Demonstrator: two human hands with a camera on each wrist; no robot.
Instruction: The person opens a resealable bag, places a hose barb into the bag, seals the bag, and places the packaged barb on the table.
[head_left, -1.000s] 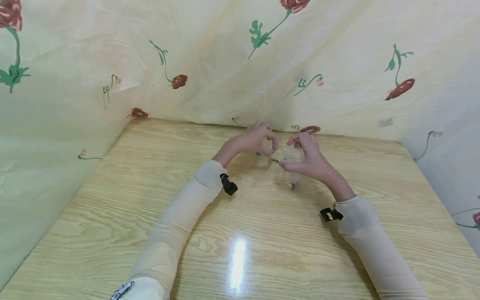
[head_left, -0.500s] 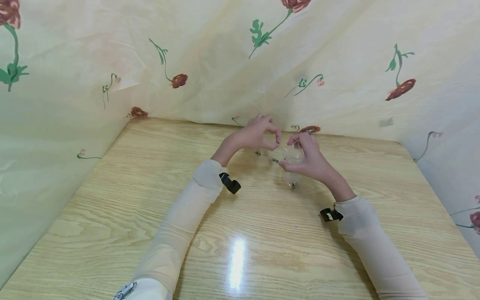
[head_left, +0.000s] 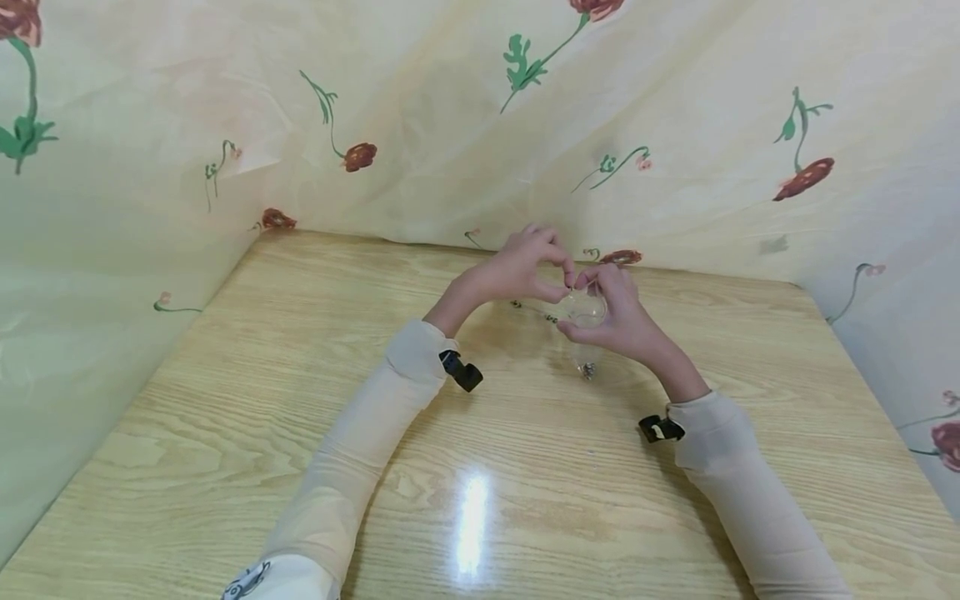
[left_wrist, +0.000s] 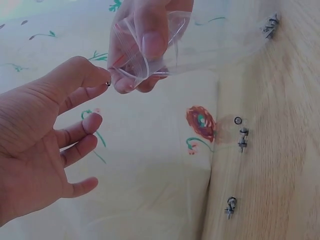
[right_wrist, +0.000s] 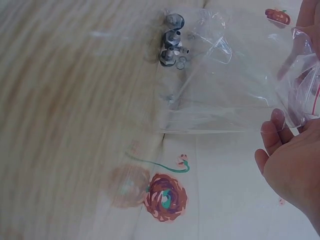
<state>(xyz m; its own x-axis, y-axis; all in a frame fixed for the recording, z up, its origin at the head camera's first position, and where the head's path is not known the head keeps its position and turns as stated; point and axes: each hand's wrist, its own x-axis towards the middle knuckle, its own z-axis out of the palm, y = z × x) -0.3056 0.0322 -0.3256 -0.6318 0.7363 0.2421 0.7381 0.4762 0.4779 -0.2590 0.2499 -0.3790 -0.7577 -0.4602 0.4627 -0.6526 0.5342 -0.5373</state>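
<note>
My right hand [head_left: 618,308] holds up a clear zip-lock bag [right_wrist: 240,75] by its mouth, where a red strip shows. The bag hangs with its bottom corner close over the table, and several small metal fittings [right_wrist: 172,40] lie gathered in that corner. My left hand [head_left: 513,271] pinches a tiny dark metallic piece [left_wrist: 108,84] between thumb and index finger, right beside the bag's mouth. Its other fingers are loosely spread. Most of the tiny piece is hidden by the fingertips. To the left of the bag, two small bolt-like metal fittings [left_wrist: 243,140] stand on the table.
The wood-grain table [head_left: 300,375] reaches back to a cream cloth [head_left: 435,125] with printed red flowers, which hangs close behind both hands. A black strap [head_left: 461,371] sits at the left wrist, another strap [head_left: 662,429] at the right. Light glares off the tabletop in front.
My left hand has risen slightly and moved right, bringing the pinched piece up to the bag's mouth. The right hand and the bag have stayed nearly where they were.
</note>
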